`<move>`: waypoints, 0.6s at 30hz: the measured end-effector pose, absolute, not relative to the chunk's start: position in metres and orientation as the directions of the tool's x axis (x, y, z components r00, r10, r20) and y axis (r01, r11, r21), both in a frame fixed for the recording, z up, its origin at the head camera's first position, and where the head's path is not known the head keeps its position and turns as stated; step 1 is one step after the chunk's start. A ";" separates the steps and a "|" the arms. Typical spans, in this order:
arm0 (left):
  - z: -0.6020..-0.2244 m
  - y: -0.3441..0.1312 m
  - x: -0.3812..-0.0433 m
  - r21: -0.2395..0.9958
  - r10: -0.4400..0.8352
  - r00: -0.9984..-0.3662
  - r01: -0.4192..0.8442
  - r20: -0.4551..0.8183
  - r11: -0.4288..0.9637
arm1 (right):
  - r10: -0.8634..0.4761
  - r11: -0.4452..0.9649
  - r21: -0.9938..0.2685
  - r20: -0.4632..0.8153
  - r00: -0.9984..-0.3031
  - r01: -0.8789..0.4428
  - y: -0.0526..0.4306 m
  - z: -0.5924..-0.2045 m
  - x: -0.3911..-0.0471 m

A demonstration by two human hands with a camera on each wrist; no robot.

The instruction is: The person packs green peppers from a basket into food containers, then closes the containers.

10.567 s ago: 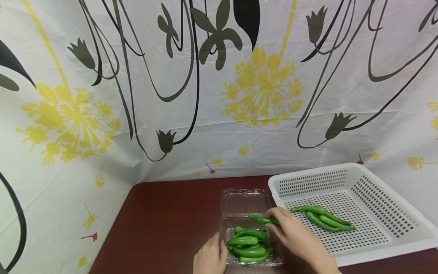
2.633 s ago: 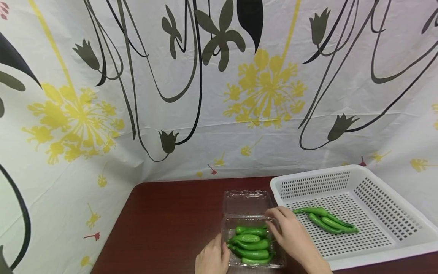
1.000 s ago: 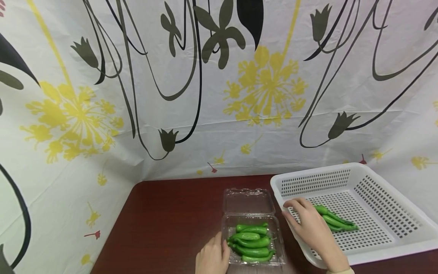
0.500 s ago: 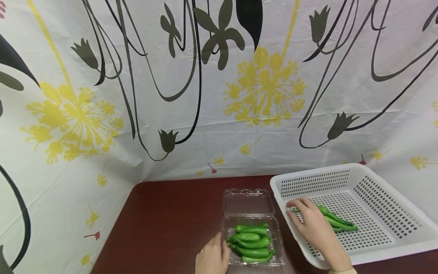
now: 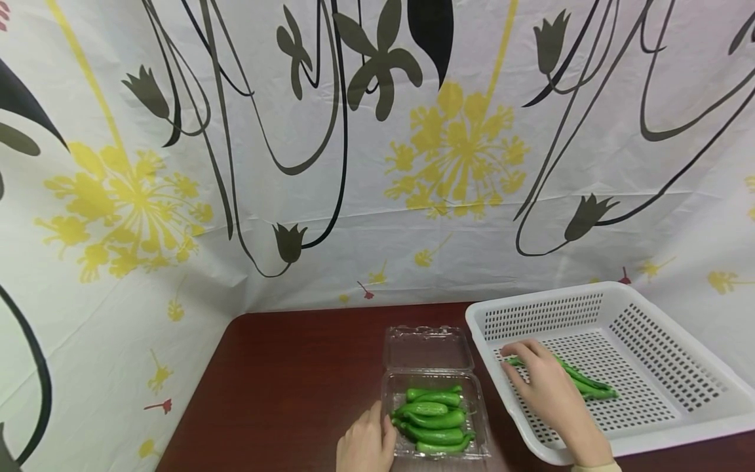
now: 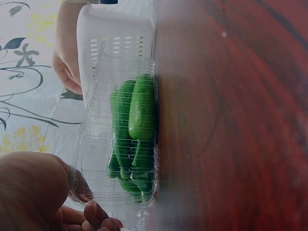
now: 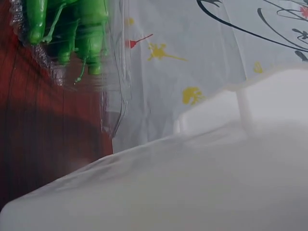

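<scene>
My left hand (image 5: 367, 440) grips the near left wall of a clear plastic clamshell box (image 5: 389, 380), thumb over the rim, as the left wrist view shows. Inside the box several green peppers (image 5: 433, 418) lie in a stack, mostly crosswise. Over the left part of a white basket (image 5: 649, 426), my right hand (image 5: 548, 387) hovers with fingers bent and thumb apart. Beneath and beside it lie a few more green peppers (image 5: 592, 387), partly hidden by the hand. In the right wrist view the basket wall fills the foreground and hides the right hand.
The box's lid (image 5: 427, 347) is folded back flat behind it. A dark red table (image 5: 295, 380) carries everything, with a flower-printed sheet (image 5: 366, 164) behind and at the sides. The basket's left wall stands close to the box's right side.
Earlier my right hand brought a pepper to the box and settled it. Since then it has moved right, over the basket's peppers, shifting slightly further right in the last second. Left hand stays put.
</scene>
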State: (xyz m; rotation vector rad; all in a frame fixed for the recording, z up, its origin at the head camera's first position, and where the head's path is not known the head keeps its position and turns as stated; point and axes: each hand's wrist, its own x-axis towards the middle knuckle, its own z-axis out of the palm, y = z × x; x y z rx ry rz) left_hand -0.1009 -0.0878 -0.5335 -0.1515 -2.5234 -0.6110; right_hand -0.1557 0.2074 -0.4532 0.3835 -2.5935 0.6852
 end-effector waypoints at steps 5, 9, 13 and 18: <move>-0.534 -0.087 -0.101 0.388 -0.018 -0.845 0.226 0.534 0.894 | -0.138 0.841 -0.421 0.439 -0.888 -0.339 0.212 -0.453 -0.156; -0.534 -0.087 -0.101 0.388 -0.020 -0.845 0.224 0.534 0.894 | -0.138 0.842 -0.425 0.424 -0.895 -0.331 0.217 -0.453 -0.156; -0.535 -0.087 -0.101 0.388 -0.021 -0.846 0.223 0.533 0.894 | -0.128 0.844 -0.439 0.392 -0.911 -0.308 0.222 -0.453 -0.156; -0.535 -0.088 -0.101 0.384 -0.018 -0.841 0.227 0.540 0.895 | -0.119 0.845 -0.451 0.368 -0.922 -0.289 0.227 -0.453 -0.157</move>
